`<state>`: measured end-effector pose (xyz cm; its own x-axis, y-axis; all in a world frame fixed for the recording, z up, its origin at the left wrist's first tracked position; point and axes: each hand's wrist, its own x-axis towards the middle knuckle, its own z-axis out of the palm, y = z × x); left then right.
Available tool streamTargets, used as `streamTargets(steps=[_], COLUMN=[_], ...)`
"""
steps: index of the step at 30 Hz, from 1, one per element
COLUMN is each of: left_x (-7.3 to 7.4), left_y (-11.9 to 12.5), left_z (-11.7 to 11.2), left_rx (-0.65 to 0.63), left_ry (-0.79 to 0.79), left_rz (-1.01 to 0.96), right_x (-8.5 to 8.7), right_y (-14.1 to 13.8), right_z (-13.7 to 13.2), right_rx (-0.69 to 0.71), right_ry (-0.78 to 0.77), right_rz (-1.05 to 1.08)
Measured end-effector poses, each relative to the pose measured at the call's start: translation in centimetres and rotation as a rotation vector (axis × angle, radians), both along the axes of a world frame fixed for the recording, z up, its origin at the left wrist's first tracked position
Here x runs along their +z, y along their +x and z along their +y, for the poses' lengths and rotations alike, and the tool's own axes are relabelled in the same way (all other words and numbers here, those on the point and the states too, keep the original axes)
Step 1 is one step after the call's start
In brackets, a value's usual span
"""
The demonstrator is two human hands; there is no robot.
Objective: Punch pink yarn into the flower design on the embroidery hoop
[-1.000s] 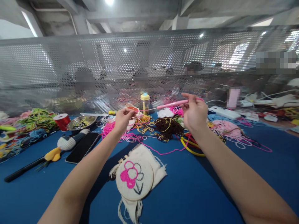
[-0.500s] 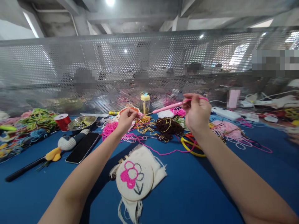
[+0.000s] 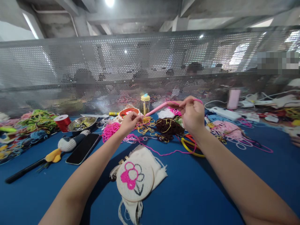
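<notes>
My left hand (image 3: 130, 122) is closed in a pinch at the tip of a pink punch needle (image 3: 156, 109), whose fine point is hidden by the fingers. At the handle's rear end, my right hand (image 3: 194, 113) pinches bright pink yarn (image 3: 198, 100), with some fingers stretched along the tool. More pink yarn trails across the table below both hands. Nearer to me lies an embroidery hoop (image 3: 150, 191) with white cloth, tilted a little. A flower is drawn on the cloth, and part of its petals is filled with bright pink loops.
A phone (image 3: 83, 149), scissors with a black sheath-like end (image 3: 25, 170) and a metal bowl (image 3: 90, 122) lie left. Behind stand a red spool (image 3: 62, 123) and a yellow-capped bottle (image 3: 145, 103). Tangled yarn (image 3: 167, 126) runs along a perforated metal screen (image 3: 112, 62).
My right hand has shifted slightly left and shows its fingers reaching along the punch needle's rear. The tool has moved left, so its tip now meets my left fingers.
</notes>
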<state>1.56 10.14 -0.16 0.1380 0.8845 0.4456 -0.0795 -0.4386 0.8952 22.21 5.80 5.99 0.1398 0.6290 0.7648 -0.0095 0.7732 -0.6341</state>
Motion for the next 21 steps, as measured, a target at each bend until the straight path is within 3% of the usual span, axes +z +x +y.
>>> streamTargets(steps=[6,15,18,21], left_x=[-0.1,0.4,0.6,0.8], left_y=[0.2,0.9,1.2,1.6], left_z=[-0.1,-0.7,-1.0,-1.5], left_rx=[-0.026,-0.091,-0.106,-0.115], left_ry=[-0.125,-0.264,-0.299,-0.311], left_rz=[-0.099,-0.277,-0.303,-0.309], right_x=[0.3,0.2,-0.3,-1.3], right_y=[-0.2,-0.8,-1.3,-1.9], right_z=[-0.4,-0.7,-0.4,-0.1], right_rx=[0.059,0.270,0.287,0.283], right_ry=[-0.028,-0.036,-0.135,-0.337], right_rz=[-0.007,0.078,0.142,0.031])
